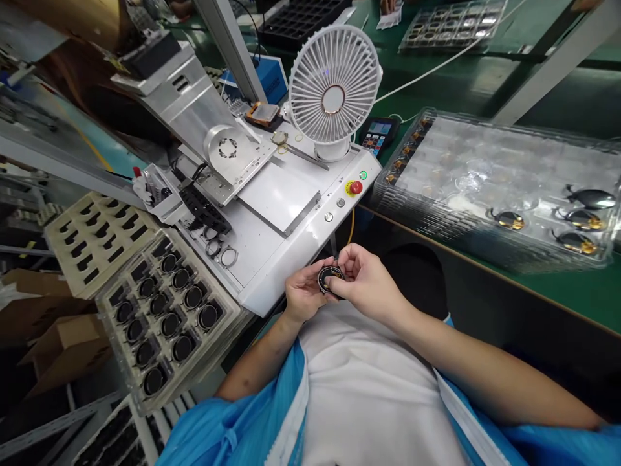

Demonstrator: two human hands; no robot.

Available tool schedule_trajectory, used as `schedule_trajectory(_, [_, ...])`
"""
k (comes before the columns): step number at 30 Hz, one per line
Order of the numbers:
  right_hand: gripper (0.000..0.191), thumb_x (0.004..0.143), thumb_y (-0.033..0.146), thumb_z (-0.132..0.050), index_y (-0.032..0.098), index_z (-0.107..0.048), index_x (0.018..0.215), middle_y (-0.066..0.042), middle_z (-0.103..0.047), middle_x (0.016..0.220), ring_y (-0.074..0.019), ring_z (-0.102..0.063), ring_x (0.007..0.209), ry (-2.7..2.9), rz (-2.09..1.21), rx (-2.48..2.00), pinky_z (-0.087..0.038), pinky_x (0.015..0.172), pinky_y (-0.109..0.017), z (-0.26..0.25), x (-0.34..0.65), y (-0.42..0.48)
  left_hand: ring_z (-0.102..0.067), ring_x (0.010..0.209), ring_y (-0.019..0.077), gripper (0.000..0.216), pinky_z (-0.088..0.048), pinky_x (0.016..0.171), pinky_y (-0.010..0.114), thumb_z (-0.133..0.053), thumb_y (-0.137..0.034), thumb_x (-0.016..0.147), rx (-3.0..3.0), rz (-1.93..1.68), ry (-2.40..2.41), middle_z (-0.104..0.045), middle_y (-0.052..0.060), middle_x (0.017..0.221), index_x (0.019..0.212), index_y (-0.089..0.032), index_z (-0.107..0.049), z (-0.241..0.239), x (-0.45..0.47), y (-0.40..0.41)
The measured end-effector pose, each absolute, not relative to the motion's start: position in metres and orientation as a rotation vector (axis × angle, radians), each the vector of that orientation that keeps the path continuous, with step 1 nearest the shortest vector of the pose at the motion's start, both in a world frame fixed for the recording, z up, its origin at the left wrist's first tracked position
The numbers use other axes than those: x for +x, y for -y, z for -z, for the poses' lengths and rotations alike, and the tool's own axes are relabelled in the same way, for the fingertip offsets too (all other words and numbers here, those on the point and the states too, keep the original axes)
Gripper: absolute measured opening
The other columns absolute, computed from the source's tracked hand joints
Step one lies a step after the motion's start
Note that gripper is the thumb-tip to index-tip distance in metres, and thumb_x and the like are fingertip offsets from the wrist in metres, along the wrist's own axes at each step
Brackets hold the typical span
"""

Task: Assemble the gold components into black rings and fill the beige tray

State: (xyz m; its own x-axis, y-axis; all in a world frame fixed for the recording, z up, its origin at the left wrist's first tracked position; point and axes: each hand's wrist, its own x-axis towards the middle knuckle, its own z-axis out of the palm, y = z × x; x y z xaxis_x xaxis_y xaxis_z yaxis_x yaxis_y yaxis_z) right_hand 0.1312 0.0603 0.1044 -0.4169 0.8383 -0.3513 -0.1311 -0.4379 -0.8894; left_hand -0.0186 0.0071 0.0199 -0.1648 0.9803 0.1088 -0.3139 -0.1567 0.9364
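A small round black part with a metallic rim and gold-coloured marks (330, 277) is held between my two hands, just in front of my body. My left hand (303, 290) cups it from the left side, fingers curled round its edge. With thumb on its face and fingers bent at its far edge, my right hand (363, 278) grips the same part from the right. Just beyond my hands is the front edge of a white machine (286, 259). What lies under the part is hidden by my fingers.
A white fan (334, 97) and a red stop button (356, 188) are on the machine. At left, a tray (116, 362) holds several round black parts; loose rings (229, 257) lie nearby. Stacked clear trays (436, 226) stand at right. Cardboard boxes (68, 349) sit lower left.
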Motion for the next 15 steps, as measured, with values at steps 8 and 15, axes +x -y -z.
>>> schedule_trajectory(8, [0.036,0.064,0.024,-0.074,0.025,-0.042,0.081,0.009,-0.059,0.061,-0.0129,-0.061,0.047,0.989,-1.984,-1.071,-0.048,0.044,-0.022,-0.101,0.128,-0.058,-0.080,0.097,0.0252,0.063,-0.069,0.082,0.036,-0.102,-0.036,0.049,0.965,-1.558,-1.087,-0.081,0.005,0.111,0.108,-0.033,-0.080,-0.025,-0.017,-0.008])
schedule_trajectory(15, [0.050,0.061,0.031,-0.087,0.024,-0.041,0.081,0.009,-0.060,0.059,-0.0155,-0.065,0.050,0.817,-2.120,-1.044,-0.051,0.045,-0.023,-0.093,0.129,-0.061,-0.080,0.098,0.0222,0.061,-0.068,0.082,0.030,-0.099,-0.031,0.059,1.045,-1.605,-1.008,-0.079,0.004,0.115,0.116,-0.035,-0.077,-0.027,-0.016,-0.009])
